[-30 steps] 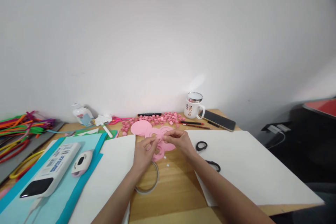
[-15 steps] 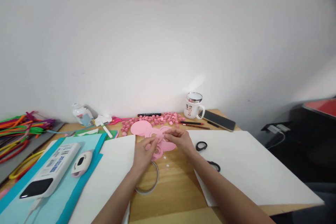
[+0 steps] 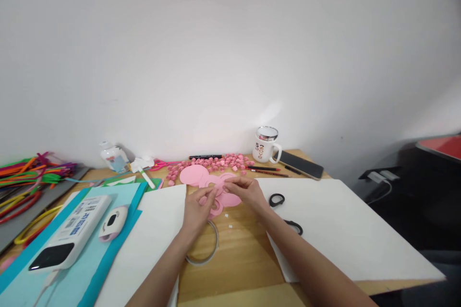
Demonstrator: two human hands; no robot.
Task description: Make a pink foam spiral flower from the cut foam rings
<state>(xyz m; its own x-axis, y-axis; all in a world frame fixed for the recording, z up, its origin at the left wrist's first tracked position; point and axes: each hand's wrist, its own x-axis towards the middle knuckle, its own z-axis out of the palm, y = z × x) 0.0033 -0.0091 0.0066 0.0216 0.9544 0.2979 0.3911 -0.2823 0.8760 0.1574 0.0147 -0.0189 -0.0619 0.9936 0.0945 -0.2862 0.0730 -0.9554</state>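
Both of my hands meet over pink paper shapes at the middle of the wooden desk. My left hand (image 3: 196, 210) pinches a small pink paper piece (image 3: 217, 189) with thumb and forefinger. My right hand (image 3: 245, 191) grips the same piece from the right, fingers curled over it. Under them lie pink paper rings and circles (image 3: 194, 175). A roll of clear tape (image 3: 212, 249) lies beneath my left wrist. Black scissors (image 3: 277, 200) rest just right of my right hand.
White sheets (image 3: 338, 230) lie right and left of my arms. A power bank (image 3: 72, 232) and a small white device (image 3: 112, 220) sit on blue paper at left. Pipe cleaners (image 3: 29, 177) are at far left. Small pink beads (image 3: 223, 162), a mug (image 3: 265, 144), a phone (image 3: 300, 164), pens and a bottle (image 3: 113, 157) line the wall.
My hands have barely shifted; the fingers have worked slightly closer together on the pink piece. Everything else on the desk stays put.
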